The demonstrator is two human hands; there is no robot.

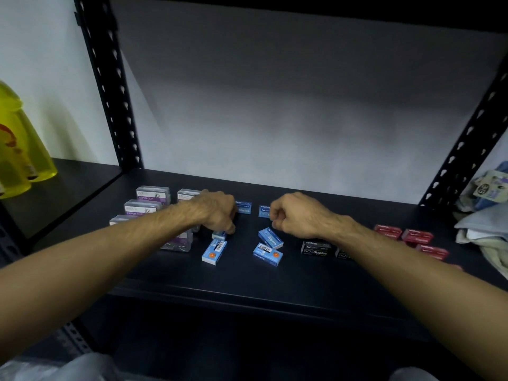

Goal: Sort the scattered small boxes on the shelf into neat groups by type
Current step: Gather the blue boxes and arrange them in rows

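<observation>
On the dark shelf (247, 281) lie small boxes of several kinds. Clear purple paper-clip boxes (153, 194) are grouped at the left. Blue staple boxes lie scattered in the middle: one at the back (243, 207), two under my right wrist (270, 237) (268, 254), and one near the front (214, 251). Black staple boxes (317, 247) and red boxes (417, 236) sit to the right. My left hand (217, 213) reaches down, its fingertips pinched on a small blue staple box (219, 234). My right hand (297, 215) hovers with fingers curled, nothing visible in them.
Black perforated uprights stand at the back left (110, 92) and right (467, 138). Yellow bottles (16, 149) stand on the neighbouring shelf to the left. Folded cloths (481, 229) and a tagged packet (492, 188) are piled at the far right.
</observation>
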